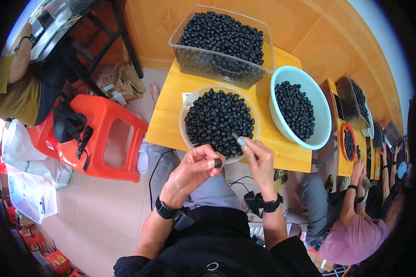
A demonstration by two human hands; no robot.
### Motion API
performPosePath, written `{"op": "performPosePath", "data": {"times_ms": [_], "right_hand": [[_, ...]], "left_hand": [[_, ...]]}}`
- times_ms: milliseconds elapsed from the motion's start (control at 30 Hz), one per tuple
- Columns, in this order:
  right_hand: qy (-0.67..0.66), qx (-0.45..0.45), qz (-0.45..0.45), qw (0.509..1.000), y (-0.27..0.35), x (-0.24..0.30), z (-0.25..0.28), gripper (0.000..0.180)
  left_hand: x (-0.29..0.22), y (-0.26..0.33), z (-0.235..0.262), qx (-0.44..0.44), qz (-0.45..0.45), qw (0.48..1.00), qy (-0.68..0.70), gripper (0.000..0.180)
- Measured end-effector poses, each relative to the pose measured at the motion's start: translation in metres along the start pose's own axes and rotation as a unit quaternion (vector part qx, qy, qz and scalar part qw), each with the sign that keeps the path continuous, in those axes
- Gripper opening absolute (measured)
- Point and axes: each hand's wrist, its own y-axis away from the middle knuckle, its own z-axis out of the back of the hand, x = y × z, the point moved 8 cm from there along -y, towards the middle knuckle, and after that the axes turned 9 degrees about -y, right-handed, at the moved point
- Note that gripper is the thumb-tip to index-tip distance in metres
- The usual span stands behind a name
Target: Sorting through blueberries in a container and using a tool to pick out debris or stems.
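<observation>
Left fingers (pixel 202 165) pinch a bead (pixel 218 163) and right fingers (pixel 255 150) grip a stick (pixel 241 141), a tub (pixel 257 118) beyond them; bead handling seems underway, next needing steady aim.

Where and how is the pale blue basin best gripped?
Probably by the right rim of the pale blue basin, approached from the right: the black beads heap toward its left, leaving the right inner wall bare.

The beads (pixel 219 115) are black, the basin (pixel 322 111) pale aqua, the table (pixel 286 158) yellow — the stool (pixel 94 117) is red-orange, one co-worker's shirt (pixel 356 240) pink.
</observation>
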Motion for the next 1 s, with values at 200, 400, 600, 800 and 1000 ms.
{"op": "performPosePath", "data": {"times_ms": [200, 400, 600, 800, 1000], "right_hand": [[-0.060, 0.032, -0.015, 0.998, 0.005, 0.014, -0.008, 0.022], [-0.205, 0.135, -0.074, 0.967, 0.007, 0.030, -0.033, 0.029], [-0.412, 0.142, -0.218, 0.873, 0.016, 0.020, -0.049, 0.010], [-0.344, 0.173, -0.187, 0.904, 0.022, 0.017, -0.047, 0.007], [-0.405, 0.105, -0.219, 0.882, 0.025, 0.009, -0.036, 0.014]], "left_hand": [[0.005, -0.002, 0.021, -0.080, 0.013, 0.997, 0.014, 0.012], [0.010, -0.005, 0.020, -0.073, 0.006, 0.995, -0.074, 0.017], [0.016, 0.002, 0.021, -0.039, 0.083, 0.993, -0.080, 0.019], [0.019, 0.001, 0.020, -0.037, 0.076, 0.995, -0.051, 0.019], [0.032, 0.000, 0.017, -0.017, 0.101, 0.995, -0.017, 0.018]]}}
